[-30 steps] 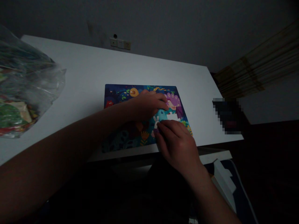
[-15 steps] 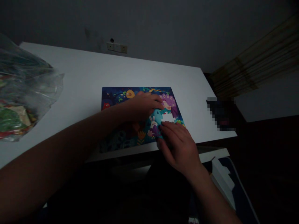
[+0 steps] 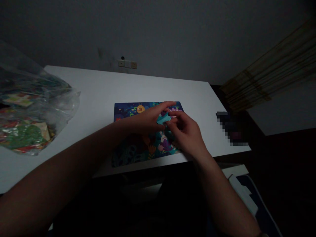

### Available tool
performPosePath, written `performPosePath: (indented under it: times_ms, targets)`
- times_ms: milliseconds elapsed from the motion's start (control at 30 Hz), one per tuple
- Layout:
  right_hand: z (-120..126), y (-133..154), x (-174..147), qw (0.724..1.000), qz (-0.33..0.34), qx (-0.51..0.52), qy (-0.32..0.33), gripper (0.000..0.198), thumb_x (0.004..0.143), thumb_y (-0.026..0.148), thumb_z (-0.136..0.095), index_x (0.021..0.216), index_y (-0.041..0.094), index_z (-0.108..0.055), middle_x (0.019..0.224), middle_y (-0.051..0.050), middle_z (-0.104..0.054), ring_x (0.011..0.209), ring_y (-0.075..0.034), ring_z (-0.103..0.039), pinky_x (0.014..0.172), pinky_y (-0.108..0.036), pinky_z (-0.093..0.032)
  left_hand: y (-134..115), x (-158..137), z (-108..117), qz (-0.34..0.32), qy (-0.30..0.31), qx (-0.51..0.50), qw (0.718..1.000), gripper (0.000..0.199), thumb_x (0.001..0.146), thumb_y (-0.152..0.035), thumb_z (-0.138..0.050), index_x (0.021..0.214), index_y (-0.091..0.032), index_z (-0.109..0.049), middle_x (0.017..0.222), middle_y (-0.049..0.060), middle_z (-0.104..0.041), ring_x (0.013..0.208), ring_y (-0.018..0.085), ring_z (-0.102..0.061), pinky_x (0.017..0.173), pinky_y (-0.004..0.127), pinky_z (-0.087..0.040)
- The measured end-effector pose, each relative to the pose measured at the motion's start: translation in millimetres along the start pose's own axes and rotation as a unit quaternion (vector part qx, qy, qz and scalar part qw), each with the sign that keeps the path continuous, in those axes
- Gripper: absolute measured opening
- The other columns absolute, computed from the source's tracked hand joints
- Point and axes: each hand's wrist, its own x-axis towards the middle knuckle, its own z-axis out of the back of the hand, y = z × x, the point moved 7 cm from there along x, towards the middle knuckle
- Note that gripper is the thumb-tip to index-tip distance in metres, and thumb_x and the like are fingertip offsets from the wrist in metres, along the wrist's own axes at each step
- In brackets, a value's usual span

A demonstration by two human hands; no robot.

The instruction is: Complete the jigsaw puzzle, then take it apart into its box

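Observation:
A light-blue jigsaw piece (image 3: 163, 118) is raised at a tilt between my hands, above a colourful jigsaw puzzle (image 3: 150, 152). My left hand (image 3: 154, 116) reaches across the puzzle from the left, with the piece between its thumb and bent finger; its upper fingers extend to the right. From the other side, my right hand (image 3: 185, 128) pinches the right end of the piece between thumb and fingertips. A white rabbit and an orange snail show on the picture. My hands cover its middle and much of its right side.
The puzzle lies near the front edge of a white table (image 3: 98, 87). A clear plastic bag (image 3: 37, 115) with colourful contents stands at the left. A wall socket (image 3: 127, 64) is behind the table. White boxy pieces (image 3: 243, 194) sit below at the right.
My right hand has moved up and left from the puzzle's lower right to meet my left hand. The light-blue piece is now tilted up between them. The camera view has shifted slightly.

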Motion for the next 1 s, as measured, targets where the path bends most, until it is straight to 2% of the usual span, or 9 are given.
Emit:
performPosePath:
  times_ms: [133, 233, 300, 400, 500, 600, 667, 800, 1000]
  targets:
    - [4, -10, -1, 0.998, -0.035, 0.040, -0.042, 0.033, 0.092, 0.034, -0.081, 0.121, 0.021, -0.074, 0.078, 0.003, -0.072, 0.065, -0.015, -0.067, 0.062, -0.030, -0.052, 2, -1, 0, 0.010, -0.013, -0.001, 1.000, 0.101, 0.093, -0.019, -0.060, 0.184, -0.021, -0.017, 0.182, 0.021, -0.043, 0.161, 0.031, -0.055, 0.123, 0.044, -0.057]
    - [19, -16, -6, 0.995, -0.040, 0.056, -0.070, 0.032, 0.090, 0.034, -0.083, 0.118, 0.021, -0.076, 0.075, 0.004, -0.068, 0.063, -0.015, -0.063, 0.060, -0.030, -0.050, 8, -2, 0, 0.031, -0.015, 0.001, 0.999, 0.096, 0.091, -0.013, -0.057, 0.181, -0.020, -0.027, 0.178, 0.021, -0.049, 0.156, 0.030, -0.058, 0.122, 0.042, -0.057]
    - [35, -21, -11, 0.995, -0.031, 0.036, -0.089, 0.029, 0.091, 0.033, -0.082, 0.117, 0.022, -0.078, 0.078, 0.002, -0.070, 0.067, -0.015, -0.063, 0.062, -0.030, -0.051, 12, -1, -3, 0.034, -0.001, 0.039, 0.999, 0.084, 0.094, -0.016, -0.057, 0.176, -0.019, -0.039, 0.174, 0.020, -0.054, 0.157, 0.031, -0.056, 0.127, 0.045, -0.052]
    - [64, -32, -19, 0.993, -0.019, -0.018, -0.112, 0.021, 0.095, 0.033, -0.077, 0.114, 0.024, -0.083, 0.088, -0.002, -0.075, 0.074, -0.018, -0.066, 0.064, -0.031, -0.050, 19, 1, -11, 0.036, 0.034, 0.115, 0.992, 0.059, 0.105, -0.029, -0.056, 0.163, -0.021, -0.060, 0.173, 0.017, -0.058, 0.159, 0.034, -0.054, 0.132, 0.055, -0.044]
    - [82, -47, -24, 0.995, -0.024, -0.047, -0.081, 0.023, 0.102, 0.038, -0.073, 0.118, 0.026, -0.084, 0.093, -0.002, -0.076, 0.076, -0.019, -0.066, 0.064, -0.031, -0.050, 24, 3, -15, 0.038, 0.054, 0.152, 0.986, 0.051, 0.111, -0.037, -0.051, 0.157, -0.023, -0.067, 0.173, 0.016, -0.060, 0.160, 0.034, -0.054, 0.130, 0.058, -0.043]
    - [81, -59, -23, 0.998, -0.023, -0.055, -0.003, 0.031, 0.104, 0.042, -0.073, 0.130, 0.026, -0.081, 0.096, -0.002, -0.075, 0.079, -0.019, -0.066, 0.068, -0.033, -0.053, 25, 4, -15, 0.032, 0.058, 0.154, 0.986, 0.051, 0.111, -0.038, -0.051, 0.159, -0.025, -0.067, 0.173, 0.014, -0.060, 0.160, 0.032, -0.055, 0.129, 0.054, -0.044]
    - [77, -59, -22, 0.996, 0.000, -0.090, 0.019, 0.034, 0.104, 0.040, -0.073, 0.133, 0.025, -0.081, 0.101, -0.003, -0.076, 0.087, -0.020, -0.069, 0.077, -0.035, -0.057, 27, 4, -15, 0.039, 0.062, 0.147, 0.986, 0.052, 0.111, -0.037, -0.052, 0.159, -0.025, -0.066, 0.173, 0.014, -0.060, 0.159, 0.032, -0.055, 0.129, 0.054, -0.044]
    - [73, -58, -23, 0.989, 0.024, -0.144, 0.000, 0.031, 0.104, 0.038, -0.073, 0.131, 0.026, -0.083, 0.105, -0.006, -0.080, 0.093, -0.022, -0.073, 0.084, -0.039, -0.059, 30, 3, -15, 0.032, 0.053, 0.139, 0.988, 0.051, 0.110, -0.037, -0.054, 0.157, -0.026, -0.069, 0.174, 0.012, -0.060, 0.157, 0.034, -0.057, 0.129, 0.055, -0.044]
    - [74, -64, -28, 0.994, 0.002, -0.111, -0.015, 0.030, 0.105, 0.041, -0.075, 0.129, 0.027, -0.084, 0.103, -0.005, -0.082, 0.091, -0.023, -0.076, 0.081, -0.040, -0.060, 29, 2, -14, 0.016, 0.040, 0.136, 0.990, 0.048, 0.110, -0.038, -0.053, 0.153, -0.027, -0.072, 0.171, 0.011, -0.062, 0.153, 0.031, -0.061, 0.129, 0.051, -0.046]
